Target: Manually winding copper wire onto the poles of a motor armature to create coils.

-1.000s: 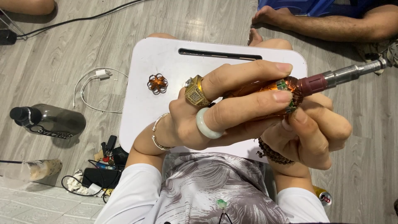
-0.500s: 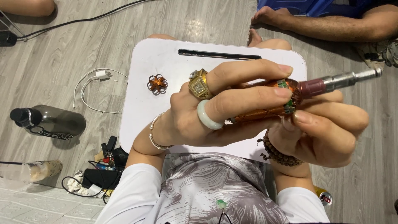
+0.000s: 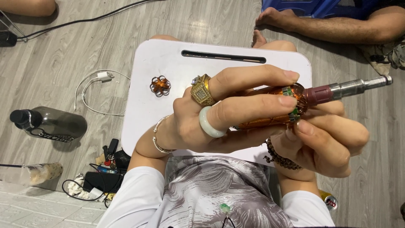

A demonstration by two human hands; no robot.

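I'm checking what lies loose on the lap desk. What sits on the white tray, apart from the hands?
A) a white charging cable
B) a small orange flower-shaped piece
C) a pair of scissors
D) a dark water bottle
B: the small orange flower-shaped piece rests on the white tray, left of the left hand; bottle and cable lie on the floor.

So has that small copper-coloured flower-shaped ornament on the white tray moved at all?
No. The copper flower ornament sits at the same spot left of the white tray's slot.
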